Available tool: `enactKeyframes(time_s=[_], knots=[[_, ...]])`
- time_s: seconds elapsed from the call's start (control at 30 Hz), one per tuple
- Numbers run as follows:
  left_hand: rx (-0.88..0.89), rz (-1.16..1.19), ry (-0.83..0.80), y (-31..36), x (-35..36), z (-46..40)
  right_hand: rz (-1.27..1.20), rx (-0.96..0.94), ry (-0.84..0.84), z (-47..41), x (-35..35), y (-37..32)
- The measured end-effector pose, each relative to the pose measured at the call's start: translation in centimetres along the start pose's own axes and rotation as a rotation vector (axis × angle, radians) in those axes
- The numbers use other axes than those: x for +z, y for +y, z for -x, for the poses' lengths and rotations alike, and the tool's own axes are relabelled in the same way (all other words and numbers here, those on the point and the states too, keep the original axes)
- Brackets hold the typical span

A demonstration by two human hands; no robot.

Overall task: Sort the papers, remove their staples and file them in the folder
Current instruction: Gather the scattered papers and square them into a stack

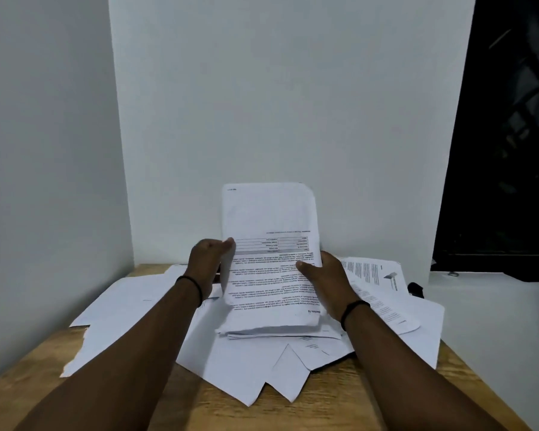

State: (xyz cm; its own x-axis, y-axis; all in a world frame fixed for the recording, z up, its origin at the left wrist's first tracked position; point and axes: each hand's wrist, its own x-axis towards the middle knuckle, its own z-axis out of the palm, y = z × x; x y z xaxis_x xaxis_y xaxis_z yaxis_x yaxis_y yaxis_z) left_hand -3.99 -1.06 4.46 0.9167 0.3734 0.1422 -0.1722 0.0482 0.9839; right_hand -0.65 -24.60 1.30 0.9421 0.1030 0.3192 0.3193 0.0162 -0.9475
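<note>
Grips: left hand (209,259) and right hand (322,275) clasping opposite long edges of upright paper stack (269,259), bottom edge resting on loose sheets (231,368) covering counter (339,409), long axis vertical, equally near.

Brightness: dim, flat indoor light; walls (277,104) read grey-blue.
Source: not in view; light falls evenly from above and in front.
Window (511,135): black, gives no light.
Shadows: soft, faint under the sheets (262,374) on the table (339,405).
Glare: none on the paper.
Blur: printed text on the held stack (271,259) smeared, unreadable; right edge streaked.
Distortion: wide-angle, wall corners lean outward.
Noise: compression grain in dark forearms.
</note>
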Motion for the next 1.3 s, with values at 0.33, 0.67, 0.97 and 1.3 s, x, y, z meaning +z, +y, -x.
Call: enactKeyframes(time_s=[0.33, 0.67, 0.97, 1.3], knots=[[-0.183, -0.112, -0.079, -7.0, 0.1, -4.2, 0.292, 0.031, 0.172, -4.3, 0.7, 4.4], [-0.324, 0.220, -0.228, -8.3, -2.6, -8.3, 0.545, -0.163, 0.087, -5.7, -0.8, 7.2], [-0.149, 0.321, -0.603, -7.2, 0.3, -5.6, 0.913, -0.723, 0.420, -4.8, 1.1, 5.0], [0.090, 0.244, -0.475, -6.9, 2.5, -3.7, 0.733, -0.596, -0.140, -2.3, 5.2, 4.4]])
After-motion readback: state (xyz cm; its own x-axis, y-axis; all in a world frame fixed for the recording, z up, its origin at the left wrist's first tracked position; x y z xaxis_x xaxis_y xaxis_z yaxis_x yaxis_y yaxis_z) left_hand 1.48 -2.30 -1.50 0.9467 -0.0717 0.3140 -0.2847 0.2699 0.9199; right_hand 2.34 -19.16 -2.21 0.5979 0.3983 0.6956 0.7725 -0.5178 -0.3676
